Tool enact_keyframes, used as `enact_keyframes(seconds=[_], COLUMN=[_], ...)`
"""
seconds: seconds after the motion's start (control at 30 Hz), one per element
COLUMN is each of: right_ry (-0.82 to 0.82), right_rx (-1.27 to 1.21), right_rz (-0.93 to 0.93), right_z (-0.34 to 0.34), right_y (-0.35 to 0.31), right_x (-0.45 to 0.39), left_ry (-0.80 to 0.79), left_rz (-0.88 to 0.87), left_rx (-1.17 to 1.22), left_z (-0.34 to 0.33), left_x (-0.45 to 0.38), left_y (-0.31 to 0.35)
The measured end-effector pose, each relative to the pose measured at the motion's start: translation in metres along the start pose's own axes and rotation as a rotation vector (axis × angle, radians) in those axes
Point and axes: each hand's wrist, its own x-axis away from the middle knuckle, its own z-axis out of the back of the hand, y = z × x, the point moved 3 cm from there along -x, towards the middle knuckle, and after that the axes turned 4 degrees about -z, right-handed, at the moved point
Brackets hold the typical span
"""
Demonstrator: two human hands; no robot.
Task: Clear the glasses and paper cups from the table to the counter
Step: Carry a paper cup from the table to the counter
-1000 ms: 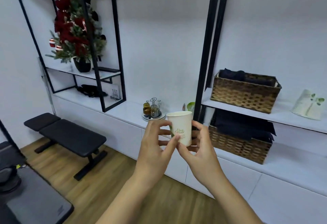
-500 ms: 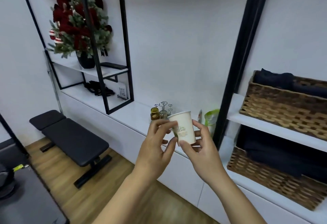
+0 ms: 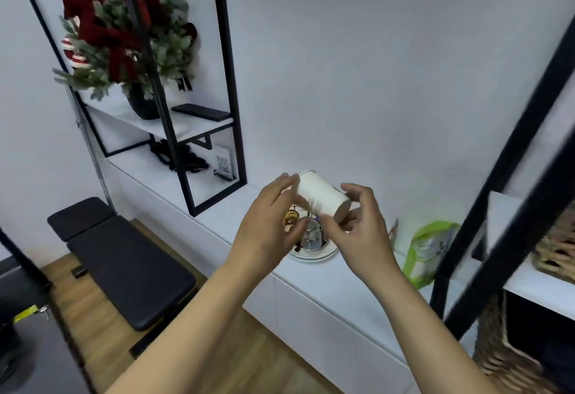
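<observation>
A white paper cup (image 3: 320, 196) is held in the air between both hands, above the white counter (image 3: 342, 284). The cup is tilted far over, its rim up and to the left, its base down and to the right. The left hand (image 3: 267, 232) is set against the rim end, its fingers fairly straight along the cup's side; whether its grip is clenched on the cup cannot be told. The right hand (image 3: 361, 232) has its grip grasping the cup: the base end is pinched between the thumb and curled fingers.

Directly below the cup, a round tray (image 3: 314, 255) stands on the counter, with small bottles (image 3: 306, 235) on it, partly hidden by the hands. Just to the right of the tray a green packet (image 3: 426, 250) stands upright. At the right edge, wicker baskets (image 3: 504, 359) are seen blurred behind a black frame post. To the left, a black metal shelf (image 3: 186, 126) carries a potted arrangement of red flowers (image 3: 121, 29). A black padded bench (image 3: 124, 266) stands on the wooden floor below the counter.
</observation>
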Motion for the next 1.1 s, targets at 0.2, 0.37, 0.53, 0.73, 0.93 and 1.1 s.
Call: enact_keyframes(seconds=[0.2,0.37,0.53,0.73,0.93,1.1], right_ry=[-0.001,-0.13,-0.261,-0.398,-0.532,-0.625], right_rx=[0.021,0.102,0.197,0.341,0.509,0.66], right_rz=[0.03,-0.008,-0.066,-0.161,-0.293,-0.383], right_z=[-0.038,-0.075,-0.105,-0.147,-0.183,-0.21], right_y=[0.041,0.092,0.156,0.237,0.302,0.339], right_x=[-0.12,-0.217,-0.295,-0.336,-0.356,-0.365], left_ry=[-0.007,-0.128,-0.23,-0.342,-0.56,-0.718], left_rz=[0.107,0.216,0.313,0.45,0.569,0.603], left_rx=[0.057,0.103,0.17,0.258,0.4,0.476], left_z=[-0.047,-0.105,-0.166,-0.235,-0.289,-0.321], left_x=[-0.074,-0.128,-0.16,-0.154,-0.144,-0.144], left_y=[-0.101,-0.187,-0.263,-0.33,-0.387,-0.429])
